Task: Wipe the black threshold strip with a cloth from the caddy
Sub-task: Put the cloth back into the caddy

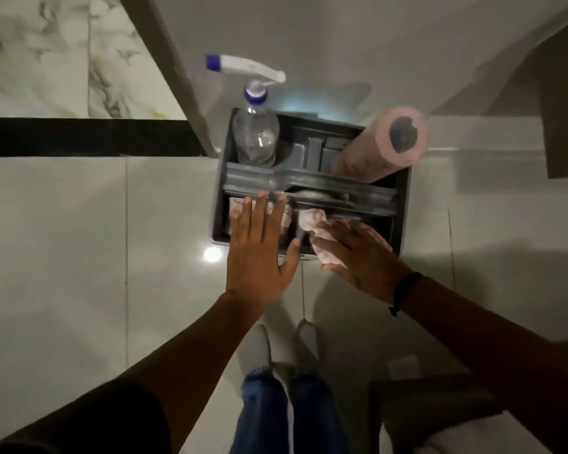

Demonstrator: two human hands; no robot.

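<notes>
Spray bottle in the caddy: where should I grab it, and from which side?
Grip the spray bottle at its neck, just below the blue collar, coming from above. It stands upright in the caddy's far-left compartment, walls hiding its lower body, and the pink roll leans well to its right.

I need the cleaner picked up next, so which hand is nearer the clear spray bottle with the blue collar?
Left. The left hand lies flat over the grey caddy just below the spray bottle; the right hand, gripping a pale cloth, sits farther right.
</notes>
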